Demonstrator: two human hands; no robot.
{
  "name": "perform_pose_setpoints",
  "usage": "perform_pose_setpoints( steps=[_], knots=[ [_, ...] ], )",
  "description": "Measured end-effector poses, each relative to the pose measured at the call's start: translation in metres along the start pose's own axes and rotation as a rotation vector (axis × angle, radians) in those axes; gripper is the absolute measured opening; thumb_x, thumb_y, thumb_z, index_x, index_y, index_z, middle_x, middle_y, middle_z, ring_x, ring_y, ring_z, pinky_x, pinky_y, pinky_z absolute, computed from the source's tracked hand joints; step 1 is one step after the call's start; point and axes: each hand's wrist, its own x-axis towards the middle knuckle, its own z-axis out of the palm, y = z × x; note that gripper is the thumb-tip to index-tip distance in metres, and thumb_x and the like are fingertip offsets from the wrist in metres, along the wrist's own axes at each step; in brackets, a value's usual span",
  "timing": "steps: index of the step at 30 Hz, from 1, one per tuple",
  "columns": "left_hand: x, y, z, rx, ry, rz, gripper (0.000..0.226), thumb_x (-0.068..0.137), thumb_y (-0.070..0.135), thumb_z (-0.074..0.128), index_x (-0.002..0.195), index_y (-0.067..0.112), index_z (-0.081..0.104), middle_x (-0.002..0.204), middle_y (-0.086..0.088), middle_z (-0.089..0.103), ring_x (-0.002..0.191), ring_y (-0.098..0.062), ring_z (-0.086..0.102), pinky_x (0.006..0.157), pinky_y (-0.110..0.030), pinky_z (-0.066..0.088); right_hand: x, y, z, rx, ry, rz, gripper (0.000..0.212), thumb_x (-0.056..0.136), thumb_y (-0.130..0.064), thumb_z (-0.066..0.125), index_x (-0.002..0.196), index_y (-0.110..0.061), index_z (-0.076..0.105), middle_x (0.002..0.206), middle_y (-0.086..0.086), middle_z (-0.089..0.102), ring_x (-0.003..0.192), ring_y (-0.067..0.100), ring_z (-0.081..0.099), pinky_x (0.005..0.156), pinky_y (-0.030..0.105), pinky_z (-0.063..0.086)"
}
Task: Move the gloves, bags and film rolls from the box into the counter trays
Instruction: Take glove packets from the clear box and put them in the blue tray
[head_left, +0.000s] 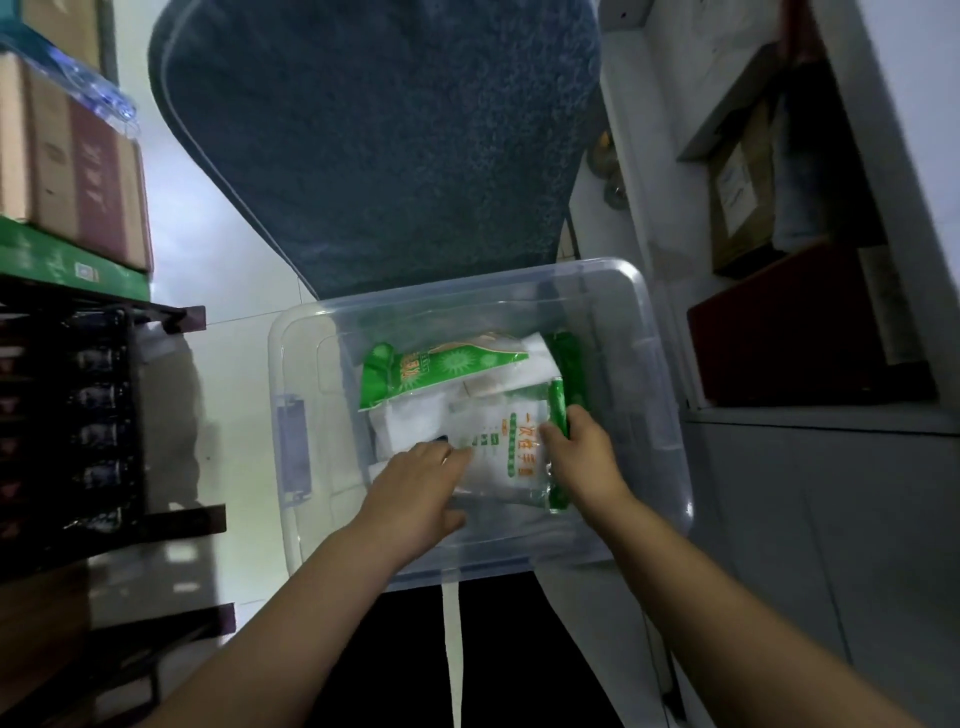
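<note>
Left hand (415, 483): inside the clear box (519, 564), fingers laid fairly straight on the left part of the top glove packet (498, 447), thumb spread toward the near wall. It presses, it does not pinch, as far as the view shows.

Behind it, further into the box: a green-and-white packet (441, 369), lying flat and partly over other white packets. How many lie underneath cannot be told.

The glove packet is the nearest item and lies on top of the pile. It has a white film face with orange print and a green strip along its right edge.

Right hand (576, 452): fingers curled over that green right edge, gripping it.

Right of the pile: a green roll (569, 358) lies along the box's right wall.

No trays or table in view; everything is in the box.

Handling, my judgement: the packet looks light, soft and floppy, and its film skin is probably slippery. Held by one edge alone it would likely sag or slide. Better to hold both side edges, or slip the left fingers under the left edge and lift it level. The roll looks stiffer; wrap a hand round its middle.
</note>
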Motion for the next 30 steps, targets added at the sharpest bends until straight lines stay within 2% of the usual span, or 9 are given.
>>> perform_pose_setpoints(
  steps=[4,8,13,16,19,22,25,28,30],
  knots=[
    [-0.011,0.018,-0.011,-0.052,0.173,0.015,0.090,0.061,0.047,0.073,0.138,0.020,0.036,0.137,0.000,0.049,0.123,-0.022,0.045,0.100,-0.035,0.036,-0.023,-0.035,-0.006,0.408,0.018,0.143,0.010,0.092,-0.010,0.051,0.096,-0.009,0.061,0.094,0.017,0.070,0.081,0.029,0.068,0.079,0.050,0.056],
    [-0.022,0.019,-0.035,-0.027,0.457,-0.054,0.065,0.052,0.036,0.086,0.109,0.013,0.064,0.100,-0.003,0.071,0.089,-0.024,0.067,0.075,-0.030,0.053,-0.038,-0.063,-0.007,0.755,-0.053,0.269,0.013,0.094,-0.003,0.047,0.096,-0.006,0.059,0.088,0.016,0.067,0.076,0.028,0.066,0.060,0.036,0.056],
    [-0.034,-0.009,-0.066,-0.095,0.601,-0.143,0.020,0.066,0.010,0.077,0.083,0.016,0.069,0.075,-0.005,0.071,0.065,-0.028,0.066,0.050,-0.027,0.046,-0.040,-0.080,0.006,0.875,-0.124,0.313,0.017,0.096,-0.012,0.047,0.088,-0.005,0.060,0.069,0.011,0.072,0.055,0.018,0.068,0.041,0.021,0.051],
    [-0.047,-0.038,-0.087,-0.097,0.688,-0.288,0.007,0.078,0.012,0.066,0.075,0.013,0.060,0.062,-0.007,0.063,0.052,-0.030,0.057,0.044,-0.022,0.027,-0.026,-0.081,0.020,0.557,-0.103,0.240,0.029,0.099,-0.027,0.040,0.086,-0.008,0.057,0.082,0.016,0.072,0.063,0.021,0.068,0.050,0.026,0.052],
    [-0.062,-0.075,-0.100,-0.192,0.770,-0.442,0.014,0.088,0.022,0.056,0.075,0.018,0.050,0.060,-0.001,0.053,0.050,-0.024,0.043,0.043,-0.022,0.017,-0.005,-0.075,0.042,0.110,0.025,-0.008,0.018,0.093,-0.016,0.047,0.080,-0.010,0.057,0.089,0.017,0.069,0.073,0.026,0.065,0.061,0.031,0.050],
    [-0.069,-0.107,-0.100,-0.423,0.793,-0.511,0.016,0.090,0.026,0.052,0.077,0.018,0.045,0.061,-0.006,0.055,0.056,-0.031,0.051,0.049,-0.036,0.041,0.022,-0.072,0.072,-0.470,0.100,-0.318,0.011,0.087,-0.012,0.055,0.094,-0.012,0.063,0.096,0.010,0.067,0.091,0.030,0.061,0.075,0.037,0.049],
    [-0.070,-0.127,-0.089,-0.612,0.798,-0.534,0.015,0.087,0.031,0.050,0.083,0.017,0.053,0.073,-0.009,0.065,0.067,-0.032,0.060,0.063,-0.048,0.052,0.052,-0.070,0.103,-0.811,0.141,-0.584,0.036,0.081,-0.002,0.056,0.116,-0.007,0.058,0.118,0.016,0.063,0.109,0.032,0.055,0.092,0.039,0.044],
    [-0.070,-0.139,-0.075,-0.817,0.757,-0.582,0.009,0.090,0.029,0.052,0.086,0.022,0.057,0.080,-0.002,0.069,0.074,-0.025,0.065,0.069,-0.051,0.054,0.074,-0.058,0.118,-1.184,0.034,-0.654,0.055,0.084,-0.009,0.055,0.137,-0.017,0.041,0.141,0.012,0.046,0.129,0.029,0.041,0.108,0.039,0.031],
    [-0.072,-0.145,-0.069,-0.899,0.719,-0.615,0.009,0.091,0.025,0.054,0.084,0.022,0.058,0.080,0.000,0.070,0.075,-0.023,0.067,0.070,-0.052,0.055,0.081,-0.052,0.116,-1.328,0.003,-0.673,0.053,0.087,-0.011,0.054,0.137,-0.024,0.041,0.139,0.009,0.048,0.125,0.028,0.044,0.106,0.039,0.033]
  ],
)
